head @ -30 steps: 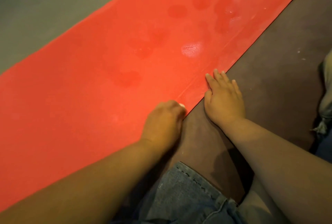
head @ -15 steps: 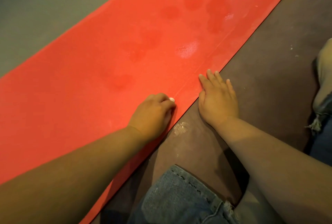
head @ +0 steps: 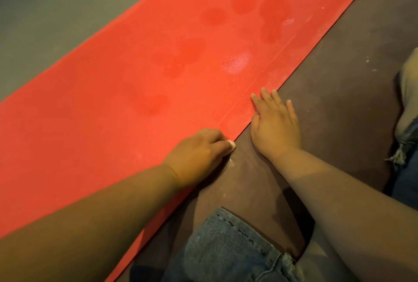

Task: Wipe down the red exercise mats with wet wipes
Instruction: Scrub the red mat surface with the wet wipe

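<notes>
Grey-green flooring [head: 45, 21] fills the left side, well beyond the fingers. Next comes the long flat red exercise mat [head: 113, 112], its surface mottled with darker damp patches [head: 187, 53] and a pale shiny spot [head: 236, 64] ahead of both hands. The left hand [head: 199, 152] has its fingers curled round a small white wad of wet wipe [head: 232, 144], held at the mat's near edge. Just right of it the right hand [head: 276, 127] lies flat with fingers straight, fingertips on the mat's edge, palm on dark brown floor [head: 339, 100]. Below the wrists sits a blue denim knee [head: 226, 247].

Mat [head: 113, 112] open ahead; denim knee [head: 226, 247] crowds nearside — low.
</notes>
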{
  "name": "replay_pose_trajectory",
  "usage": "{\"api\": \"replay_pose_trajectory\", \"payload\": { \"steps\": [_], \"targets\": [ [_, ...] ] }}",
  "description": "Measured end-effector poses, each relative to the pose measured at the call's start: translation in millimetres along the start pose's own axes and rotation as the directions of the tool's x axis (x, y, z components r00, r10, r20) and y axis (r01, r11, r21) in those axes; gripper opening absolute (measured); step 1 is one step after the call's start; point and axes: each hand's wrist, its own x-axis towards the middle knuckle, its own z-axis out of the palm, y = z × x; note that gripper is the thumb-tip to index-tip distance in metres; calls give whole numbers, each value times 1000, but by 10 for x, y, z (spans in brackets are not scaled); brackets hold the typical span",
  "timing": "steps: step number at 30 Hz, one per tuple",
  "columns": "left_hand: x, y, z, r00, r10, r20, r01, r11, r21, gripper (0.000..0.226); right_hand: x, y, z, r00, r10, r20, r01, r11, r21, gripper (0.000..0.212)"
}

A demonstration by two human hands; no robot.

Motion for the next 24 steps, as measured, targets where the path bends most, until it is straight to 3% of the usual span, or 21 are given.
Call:
{"api": "replay_pose_trajectory", "payload": {
  "steps": [2,4,5,8,13,15,18,22,24],
  "targets": [
    [163,-212,-24,981,-185,-64,187,982,29,28,4,-1,-1,1000,-3,-4,3,1000,7,54],
    [293,-335,26,883,-438,-172,434,899,-59,24,5,2,-1,1000,-2,-6,2,1000,11,53],
    [323,-294,69,857,-481,-184,474,877,-82,24,4,1,-1,1000,-1,-7,2,1000,10,53],
    [188,-16,176,909,-390,-144,385,921,-66,23,3,3,13,1000,-11,-8,11,1000,4,54],
    [-87,-91,-16,998,-45,-42,47,998,45,25,-5,8,30,1000,3,-13,-3,1000,11,54],
    [87,-245,-37,997,-57,-51,62,993,104,13,-7,-3,37,1000,-8,-17,9,1000,15,54],
    [549,-303,46,981,-172,-86,178,981,73,16,23,5,5,998,3,-63,2,997,83,52],
    [915,-258,113,988,-152,-34,153,988,33,18,14,71,-85,968,185,-168,-110,918,381,54],
    [699,-246,65,996,-85,1,85,996,34,17,4,82,-105,977,162,-135,-106,931,349,53]
  ]
}}
